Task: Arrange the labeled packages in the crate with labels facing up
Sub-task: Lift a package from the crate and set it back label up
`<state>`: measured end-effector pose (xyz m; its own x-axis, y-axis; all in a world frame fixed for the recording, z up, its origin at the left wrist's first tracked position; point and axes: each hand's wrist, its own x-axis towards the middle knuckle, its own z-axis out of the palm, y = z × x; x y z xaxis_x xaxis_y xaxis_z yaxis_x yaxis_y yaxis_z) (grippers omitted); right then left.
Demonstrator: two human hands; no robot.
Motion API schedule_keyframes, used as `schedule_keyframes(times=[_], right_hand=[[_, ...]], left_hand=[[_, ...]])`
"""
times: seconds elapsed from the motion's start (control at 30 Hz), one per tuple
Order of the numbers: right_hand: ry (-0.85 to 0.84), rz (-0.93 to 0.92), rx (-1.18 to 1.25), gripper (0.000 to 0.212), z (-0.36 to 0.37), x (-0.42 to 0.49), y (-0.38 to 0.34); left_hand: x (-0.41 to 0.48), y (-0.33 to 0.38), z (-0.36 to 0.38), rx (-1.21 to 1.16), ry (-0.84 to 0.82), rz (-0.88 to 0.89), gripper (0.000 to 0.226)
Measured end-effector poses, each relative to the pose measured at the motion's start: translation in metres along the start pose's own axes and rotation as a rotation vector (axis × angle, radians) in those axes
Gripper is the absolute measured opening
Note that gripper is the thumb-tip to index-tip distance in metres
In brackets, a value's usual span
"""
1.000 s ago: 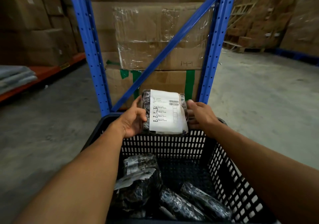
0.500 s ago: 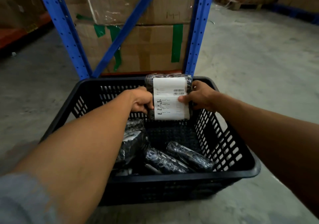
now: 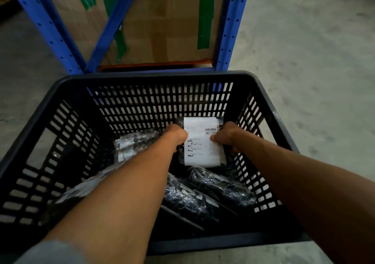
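A black slotted crate (image 3: 154, 76) stands on the concrete floor. Inside it, both my hands hold a black wrapped package (image 3: 200, 141) whose white barcode label faces up. My left hand (image 3: 176, 135) grips its left edge and my right hand (image 3: 227, 136) grips its right edge. The package is low in the crate's far right part, close to the back wall. Two dark wrapped packages (image 3: 219, 184) lie diagonally on the bottom in front of it. Another package with a white label (image 3: 132, 143) lies at the left, partly hidden by my left forearm.
A blue steel rack frame (image 3: 229, 26) stands right behind the crate, with a taped cardboard box (image 3: 160, 20) on its lowest level. Grey concrete floor (image 3: 308, 56) stretches away to the right and left of the crate.
Both hands have lowered the labeled package from above the crate's far rim down inside the crate. My view has tilted further down.
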<state>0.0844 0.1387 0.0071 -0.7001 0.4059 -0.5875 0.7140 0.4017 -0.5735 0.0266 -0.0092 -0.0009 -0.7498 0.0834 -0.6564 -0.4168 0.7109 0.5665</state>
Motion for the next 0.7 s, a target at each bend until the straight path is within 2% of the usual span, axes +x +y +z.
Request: schedule_keyframes(times=[0.07, 0.13, 0.23, 0.33, 0.47, 0.7], right_hand=[[-0.023, 0.024, -0.003, 0.046, -0.001, 0.008, 0.0], [-0.075, 0.039, 0.011, 0.047, -0.003, 0.011, -0.002], [-0.184, 0.068, -0.022, 0.063, -0.005, 0.011, -0.004], [-0.213, 0.074, -0.134, 0.064, 0.001, 0.009, -0.001], [-0.167, 0.058, -0.235, 0.06, 0.01, 0.011, 0.004], [-0.095, -0.001, -0.379, 0.056, 0.023, 0.024, 0.007]], left_hand=[[0.005, 0.001, -0.004, 0.035, -0.047, -0.02, 0.05], [0.011, 0.0, -0.008, 0.062, -0.175, -0.021, 0.051], [0.011, -0.003, -0.002, 0.183, -0.286, -0.008, 0.05], [0.006, -0.003, 0.006, 0.301, -0.304, -0.005, 0.048], [0.009, -0.011, 0.01, 0.299, -0.321, -0.017, 0.045], [0.022, -0.016, 0.026, 0.529, -0.169, 0.074, 0.054]])
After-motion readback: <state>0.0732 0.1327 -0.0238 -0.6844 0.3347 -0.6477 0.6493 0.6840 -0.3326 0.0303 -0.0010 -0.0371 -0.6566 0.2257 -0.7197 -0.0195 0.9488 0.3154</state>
